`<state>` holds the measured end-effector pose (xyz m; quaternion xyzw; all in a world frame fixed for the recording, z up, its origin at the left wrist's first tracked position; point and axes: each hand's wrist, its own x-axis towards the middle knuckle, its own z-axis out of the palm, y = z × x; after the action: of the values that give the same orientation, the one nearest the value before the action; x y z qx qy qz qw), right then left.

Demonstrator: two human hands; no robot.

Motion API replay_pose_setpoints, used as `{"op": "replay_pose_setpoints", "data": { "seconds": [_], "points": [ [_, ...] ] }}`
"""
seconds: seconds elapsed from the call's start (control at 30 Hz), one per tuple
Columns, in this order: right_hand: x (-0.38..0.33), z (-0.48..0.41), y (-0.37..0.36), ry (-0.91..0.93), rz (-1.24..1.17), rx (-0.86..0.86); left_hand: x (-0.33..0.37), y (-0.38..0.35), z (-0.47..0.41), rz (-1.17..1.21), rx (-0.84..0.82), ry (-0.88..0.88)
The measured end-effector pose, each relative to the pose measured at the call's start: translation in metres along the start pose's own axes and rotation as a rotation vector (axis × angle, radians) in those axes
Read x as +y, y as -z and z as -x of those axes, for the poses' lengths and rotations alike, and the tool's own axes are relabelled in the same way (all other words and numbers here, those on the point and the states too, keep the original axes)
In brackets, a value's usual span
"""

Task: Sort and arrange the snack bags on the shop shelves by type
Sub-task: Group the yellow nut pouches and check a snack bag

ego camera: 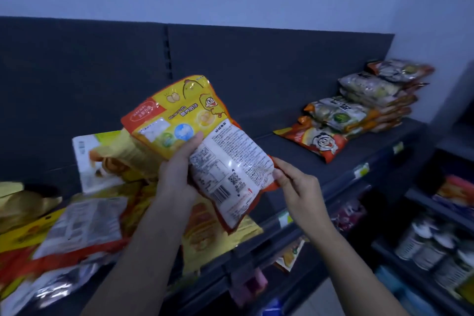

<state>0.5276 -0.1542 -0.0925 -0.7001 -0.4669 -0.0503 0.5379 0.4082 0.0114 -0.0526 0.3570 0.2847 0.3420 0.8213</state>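
We're gripping two bags up in front of the shelf (pixel 372 143). Our left hand (pixel 177 174) is curling round the yellow snack bag (pixel 174 110), thumb pressing on its face. Our right hand (pixel 295 187) is pinching the orange edge of the white-backed bag (pixel 230 169), which is overlapping the yellow one just right of that thumb. Below and left of our left hand, a jumbled pile of bags (pixel 77 226) is lying on the shelf. Well beyond our right hand, a stack of orange bags (pixel 359 110) is sitting.
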Motion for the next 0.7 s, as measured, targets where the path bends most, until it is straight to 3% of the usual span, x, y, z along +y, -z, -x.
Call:
{"op": "replay_pose_setpoints", "data": {
  "seconds": [0.1, 0.2, 0.27, 0.33, 0.43, 0.53, 0.7],
  "points": [
    [0.027, -0.005, 0.042, -0.255, -0.323, 0.147, -0.038, -0.058, -0.007, -0.008, -0.040, 0.071],
    [0.055, -0.015, 0.077, -0.557, -0.853, 0.301, -0.076, -0.114, -0.019, 0.049, -0.074, 0.139],
    [0.071, -0.022, 0.100, -0.628, -1.043, 0.281, -0.101, -0.153, -0.026, 0.096, -0.142, 0.196],
    [0.083, -0.030, 0.120, -0.614, -1.069, 0.204, -0.126, -0.192, -0.035, 0.138, -0.227, 0.240],
    [0.108, -0.048, 0.153, -0.492, -0.919, 0.208, -0.158, -0.236, -0.058, 0.109, -0.279, 0.292],
    [0.143, -0.063, 0.184, -0.257, -0.444, 0.234, -0.179, -0.260, -0.080, -0.015, -0.346, 0.364],
    [0.213, -0.088, 0.204, 0.243, 0.179, -0.050, -0.186, -0.274, -0.103, 0.089, -0.481, 0.455]
  ]
}}
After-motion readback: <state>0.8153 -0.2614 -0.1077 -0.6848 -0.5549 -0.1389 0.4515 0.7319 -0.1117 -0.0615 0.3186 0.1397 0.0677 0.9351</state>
